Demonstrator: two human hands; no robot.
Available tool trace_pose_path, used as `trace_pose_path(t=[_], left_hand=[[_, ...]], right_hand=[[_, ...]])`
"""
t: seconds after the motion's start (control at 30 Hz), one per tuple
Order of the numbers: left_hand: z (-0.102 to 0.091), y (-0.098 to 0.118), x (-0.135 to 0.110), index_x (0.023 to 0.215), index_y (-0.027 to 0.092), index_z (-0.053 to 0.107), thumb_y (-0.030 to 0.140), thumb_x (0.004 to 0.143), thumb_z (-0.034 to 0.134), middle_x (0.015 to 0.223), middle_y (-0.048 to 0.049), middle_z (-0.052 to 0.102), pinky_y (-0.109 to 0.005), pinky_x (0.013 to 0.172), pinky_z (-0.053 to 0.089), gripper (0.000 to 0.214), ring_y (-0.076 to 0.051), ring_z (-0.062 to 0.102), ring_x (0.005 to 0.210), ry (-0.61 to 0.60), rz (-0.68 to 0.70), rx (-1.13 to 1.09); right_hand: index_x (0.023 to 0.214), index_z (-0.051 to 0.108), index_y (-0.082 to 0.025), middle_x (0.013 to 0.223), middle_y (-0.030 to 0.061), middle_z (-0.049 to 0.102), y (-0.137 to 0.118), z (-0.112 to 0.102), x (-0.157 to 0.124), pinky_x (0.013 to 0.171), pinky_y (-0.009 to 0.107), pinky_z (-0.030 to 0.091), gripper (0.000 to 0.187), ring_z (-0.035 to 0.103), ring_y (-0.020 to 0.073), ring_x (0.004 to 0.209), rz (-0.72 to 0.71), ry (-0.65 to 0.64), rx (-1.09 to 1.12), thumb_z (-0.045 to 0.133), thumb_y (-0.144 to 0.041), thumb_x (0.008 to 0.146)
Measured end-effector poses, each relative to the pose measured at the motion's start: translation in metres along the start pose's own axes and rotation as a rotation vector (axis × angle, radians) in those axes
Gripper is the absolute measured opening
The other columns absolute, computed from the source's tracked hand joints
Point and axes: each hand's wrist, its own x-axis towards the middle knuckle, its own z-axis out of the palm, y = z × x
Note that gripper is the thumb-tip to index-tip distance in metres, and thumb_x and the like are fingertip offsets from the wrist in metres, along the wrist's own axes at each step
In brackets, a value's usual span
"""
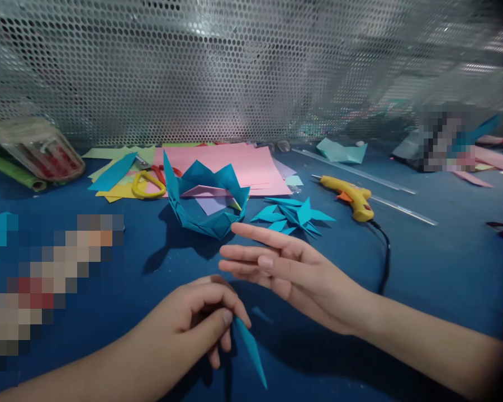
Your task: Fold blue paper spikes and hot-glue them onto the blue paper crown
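Note:
My left hand (201, 318) is curled near the bottom middle, pinching a narrow pointed blue folded paper piece (251, 349) whose tip points down and right. My right hand (293, 271) hovers just above it with fingers stretched out flat toward the left, holding nothing. Beyond the hands a blue folded paper crown (205, 201) stands on the blue table (444, 257). To its right lie several blue pointed folded pieces (291, 215) in a loose cluster.
A yellow glue gun (350, 198) with a black cord lies right of the pieces. Pink paper sheets (243, 162), yellow-handled scissors (148, 184) and coloured paper scraps sit behind the crown. A clear bag (37, 148) lies far left. A perforated metal screen (251, 67) closes the back.

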Motion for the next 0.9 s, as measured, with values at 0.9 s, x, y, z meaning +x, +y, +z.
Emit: trace_pose_path(t=[0.9], left_hand=[[-0.003,-0.011,-0.007,0.097,0.024,0.070,0.019,0.093,0.052,0.084,-0.0010,0.076,-0.026,0.074,0.051,0.020,-0.017,0.065,0.076,0.077,0.742,1.052]], right_hand=[[0.108,0.073,-0.022,0.084,0.0005,0.078,0.001,-0.004,0.004,0.081,0.025,0.057,0.027,0.074,0.0116,0.078,0.114,0.219,-0.157,0.076,-0.025,0.082]])
